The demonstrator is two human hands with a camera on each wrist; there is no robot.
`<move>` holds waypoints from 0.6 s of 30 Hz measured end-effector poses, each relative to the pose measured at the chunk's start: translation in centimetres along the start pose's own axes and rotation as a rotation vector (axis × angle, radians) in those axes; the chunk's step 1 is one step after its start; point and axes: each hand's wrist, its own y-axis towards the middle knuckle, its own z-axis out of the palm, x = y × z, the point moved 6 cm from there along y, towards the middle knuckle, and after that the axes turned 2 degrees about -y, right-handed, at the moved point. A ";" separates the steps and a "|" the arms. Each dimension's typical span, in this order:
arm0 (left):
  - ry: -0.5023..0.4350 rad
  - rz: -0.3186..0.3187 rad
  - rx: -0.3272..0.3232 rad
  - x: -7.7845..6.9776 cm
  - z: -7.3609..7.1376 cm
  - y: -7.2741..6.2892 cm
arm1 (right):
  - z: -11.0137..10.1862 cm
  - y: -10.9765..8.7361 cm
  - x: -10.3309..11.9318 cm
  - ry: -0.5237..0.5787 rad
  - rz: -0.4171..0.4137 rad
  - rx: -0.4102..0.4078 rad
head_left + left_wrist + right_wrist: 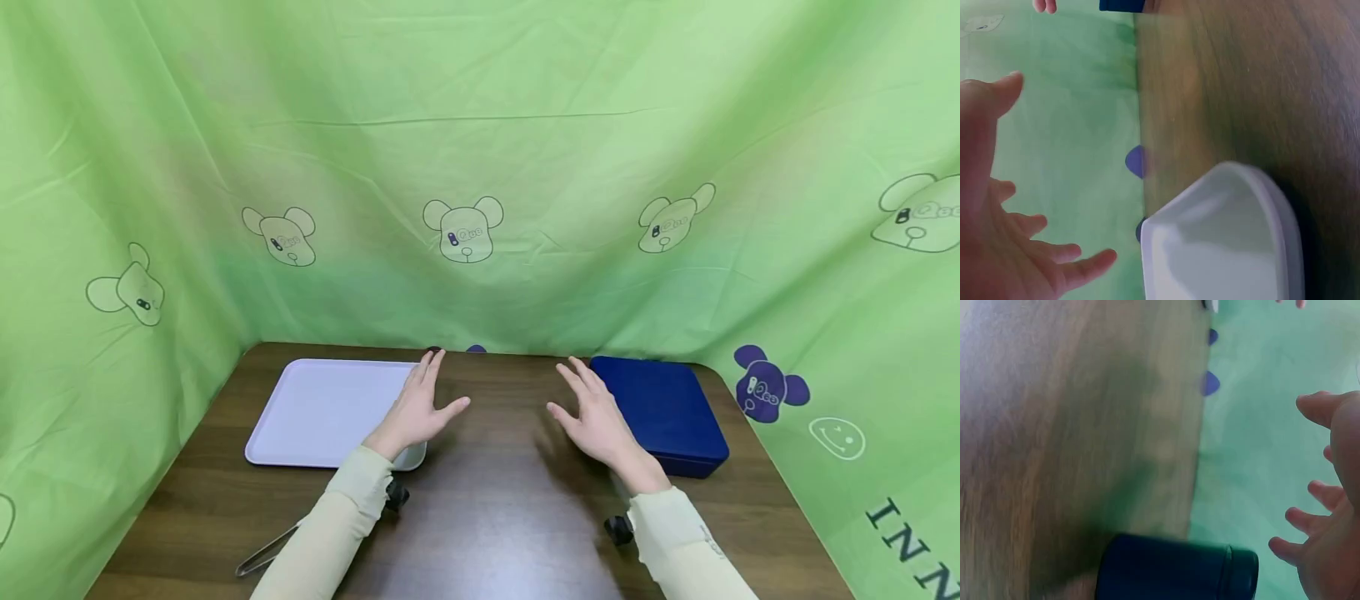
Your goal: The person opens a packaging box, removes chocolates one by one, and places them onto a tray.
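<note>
My left hand is held above the right end of a pale lilac tray, fingers spread and holding nothing. In the left wrist view the tray's raised rim shows beyond the left hand. Beside a dark blue box my right hand hovers with its fingers apart, its palm without any object. The box lies flat with its lid down, and the right forearm overlaps its near left corner. Below the right hand in the right wrist view, part of the blue box appears.
Metal tongs lie at the near left of the brown wooden table, partly hidden by the left sleeve. A green curtain printed with bear heads hangs right behind the table's far edge and along both sides.
</note>
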 end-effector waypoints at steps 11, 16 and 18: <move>-0.185 -0.001 -0.023 -1.9 1.9 1.1 | -2.8 -2.5 -3.4 0.095 0.144 -0.048; -0.354 -0.045 -0.068 -2.9 3.2 1.4 | -4.0 -3.6 -4.8 0.079 0.196 -0.098; -0.404 -0.061 -0.081 -3.4 3.8 1.5 | -4.6 -4.2 -5.5 0.072 0.230 -0.115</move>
